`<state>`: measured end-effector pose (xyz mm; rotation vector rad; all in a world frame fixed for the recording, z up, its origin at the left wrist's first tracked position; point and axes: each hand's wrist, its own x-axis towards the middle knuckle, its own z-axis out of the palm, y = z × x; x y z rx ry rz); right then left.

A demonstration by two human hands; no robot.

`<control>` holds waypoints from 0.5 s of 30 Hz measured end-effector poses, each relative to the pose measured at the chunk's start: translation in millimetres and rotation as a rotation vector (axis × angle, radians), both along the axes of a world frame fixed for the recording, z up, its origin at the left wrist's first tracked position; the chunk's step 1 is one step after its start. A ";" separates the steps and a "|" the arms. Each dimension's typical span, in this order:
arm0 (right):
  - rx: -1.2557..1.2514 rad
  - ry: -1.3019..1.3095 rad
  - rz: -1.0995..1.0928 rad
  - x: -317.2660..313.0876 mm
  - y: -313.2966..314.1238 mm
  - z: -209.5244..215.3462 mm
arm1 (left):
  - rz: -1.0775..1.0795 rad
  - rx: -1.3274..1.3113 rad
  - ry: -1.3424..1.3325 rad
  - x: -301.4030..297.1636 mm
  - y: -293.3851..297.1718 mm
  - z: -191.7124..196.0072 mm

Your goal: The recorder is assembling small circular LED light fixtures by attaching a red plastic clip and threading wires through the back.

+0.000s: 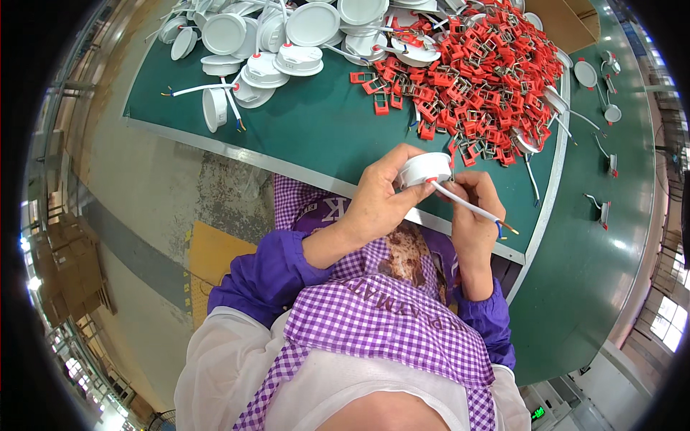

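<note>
My left hand (379, 195) grips a round white downlight (422, 171) by its rim, just above the table's front edge. From a red grommet on the lamp runs a white cable (471, 206) with bare coloured wire ends, passing in front of my right fingers. At the lamp's right side my right hand (474, 210) is pinched closed on a small red spring clip (452, 159), mostly hidden by the fingertips. Just beyond both hands lies a large heap of red clips with metal springs (474, 79).
Many white downlights (305, 25) with cables are piled at the far left of the green table (302, 129). An open cardboard box (568, 21) stands at the back right. Further right, a green conveyor belt (582, 287) carries several lamps. Stacked cartons (68, 269) stand far left.
</note>
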<state>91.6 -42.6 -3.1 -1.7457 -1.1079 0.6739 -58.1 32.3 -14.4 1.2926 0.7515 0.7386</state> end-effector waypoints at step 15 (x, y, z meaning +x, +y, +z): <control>-0.124 0.469 0.064 10.9 -5.2 27.9 | -0.057 -0.160 -0.119 -9.8 -16.4 8.5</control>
